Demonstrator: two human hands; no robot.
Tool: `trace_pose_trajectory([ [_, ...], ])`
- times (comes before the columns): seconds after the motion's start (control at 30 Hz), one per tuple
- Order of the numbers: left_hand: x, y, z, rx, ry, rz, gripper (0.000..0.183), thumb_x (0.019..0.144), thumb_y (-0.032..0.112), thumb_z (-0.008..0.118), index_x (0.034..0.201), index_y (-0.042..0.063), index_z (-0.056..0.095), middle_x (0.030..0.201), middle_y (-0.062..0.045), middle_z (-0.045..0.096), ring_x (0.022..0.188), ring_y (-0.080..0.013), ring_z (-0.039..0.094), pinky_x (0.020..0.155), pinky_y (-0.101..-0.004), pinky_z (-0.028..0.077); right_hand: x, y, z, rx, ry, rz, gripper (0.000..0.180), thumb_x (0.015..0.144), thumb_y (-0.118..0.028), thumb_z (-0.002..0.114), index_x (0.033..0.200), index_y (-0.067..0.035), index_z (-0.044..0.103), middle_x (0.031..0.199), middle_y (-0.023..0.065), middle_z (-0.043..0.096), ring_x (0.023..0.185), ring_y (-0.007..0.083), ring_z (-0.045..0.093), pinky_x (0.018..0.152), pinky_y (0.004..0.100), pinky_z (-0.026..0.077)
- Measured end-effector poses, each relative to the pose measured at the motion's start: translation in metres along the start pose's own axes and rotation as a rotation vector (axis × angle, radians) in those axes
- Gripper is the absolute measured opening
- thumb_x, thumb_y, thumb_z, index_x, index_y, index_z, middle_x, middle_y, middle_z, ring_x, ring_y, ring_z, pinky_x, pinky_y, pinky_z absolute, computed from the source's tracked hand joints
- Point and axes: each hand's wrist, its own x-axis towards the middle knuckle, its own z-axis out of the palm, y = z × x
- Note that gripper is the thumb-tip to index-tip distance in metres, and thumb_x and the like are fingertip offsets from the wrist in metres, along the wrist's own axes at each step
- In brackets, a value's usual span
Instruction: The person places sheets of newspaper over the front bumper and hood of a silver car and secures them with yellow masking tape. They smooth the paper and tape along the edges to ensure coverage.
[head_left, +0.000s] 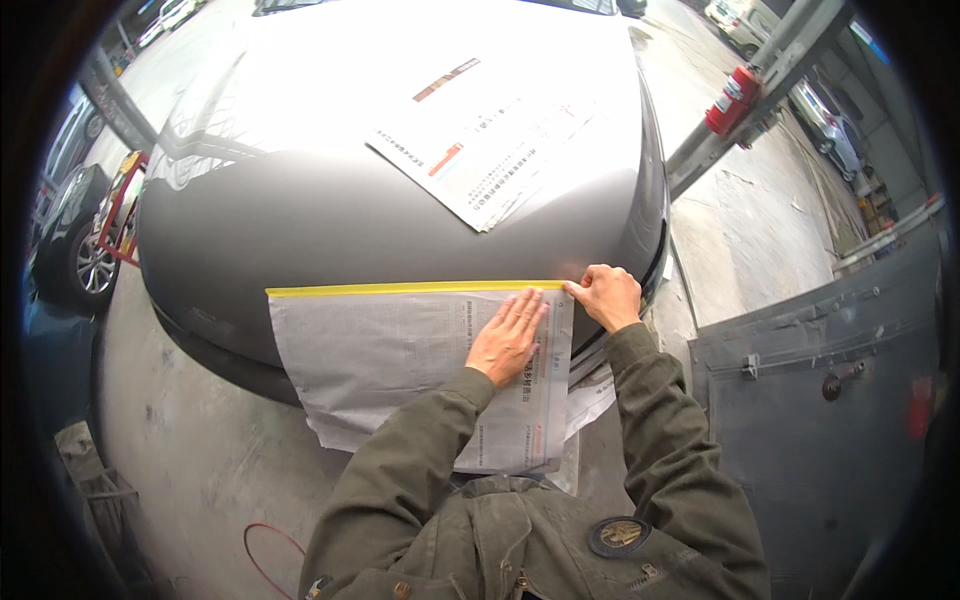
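A newspaper sheet (390, 352) lies over the front of a grey car hood (337, 217) and hangs down past its front edge. Yellow masking tape (405, 287) runs along the sheet's top edge, against the hood. My left hand (506, 337) rests flat on the paper near its right side, fingertips just under the tape. At the tape's right end is my right hand (611, 296), fingers curled, with thumb and forefinger on the end of the tape. More paper (591, 401) shows below the hood's edge, partly hidden behind the sheet.
A stack of newspapers (480, 165) lies farther up the hood. A red fire extinguisher (733, 100) is fixed to a metal post at right. Nearer stands a dark grey metal panel (817, 420). Another car's wheel (95, 259) and a red-framed rack (124, 206) are at left. A red hose (259, 536) curves over the floor.
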Motion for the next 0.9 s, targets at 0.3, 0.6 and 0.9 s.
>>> trace_pose_trajectory([
  [0.3, -0.155, -0.161, -0.053, 0.23, 0.212, -0.533, 0.063, 0.098, 0.026, 0.063, 0.153, 0.002, 0.045, 0.165, -0.017, 0.036, 0.154, -0.0312, 0.032, 0.125, -0.0452, 0.03, -0.008, 0.017, 0.004, 0.031, 0.024, -0.123, 0.038, 0.086, -0.046, 0.077, 0.079, -0.008, 0.073, 0.082, 0.0147, 0.073, 0.08, 0.0369, 0.071, 0.071, 0.047, 0.056],
  [0.6, -0.07, -0.042, -0.127, -0.011, 0.176, -0.287, 0.065, 0.088, 0.025, 0.075, 0.146, 0.006, 0.052, 0.155, -0.019, 0.045, 0.149, -0.0353, 0.038, 0.122, -0.0515, 0.031, -0.112, -0.041, -0.059, 0.528, -0.05, -0.602, 0.029, 0.087, -0.032, 0.078, 0.076, -0.009, 0.064, 0.068, 0.0107, 0.066, 0.062, 0.0329, 0.067, 0.057, 0.0418, 0.052],
  [0.9, -0.125, 0.052, -0.169, -0.073, -0.187, 0.054, 0.02, 0.091, 0.023, 0.066, 0.078, 0.008, 0.064, 0.081, -0.01, 0.07, 0.087, -0.0284, 0.07, 0.09, -0.0441, 0.053, -0.222, -0.026, -0.111, 0.422, 0.044, -0.656, 0.022, 0.087, -0.025, 0.078, 0.077, -0.01, 0.065, 0.069, 0.0069, 0.065, 0.059, 0.0286, 0.065, 0.052, 0.0388, 0.047],
])
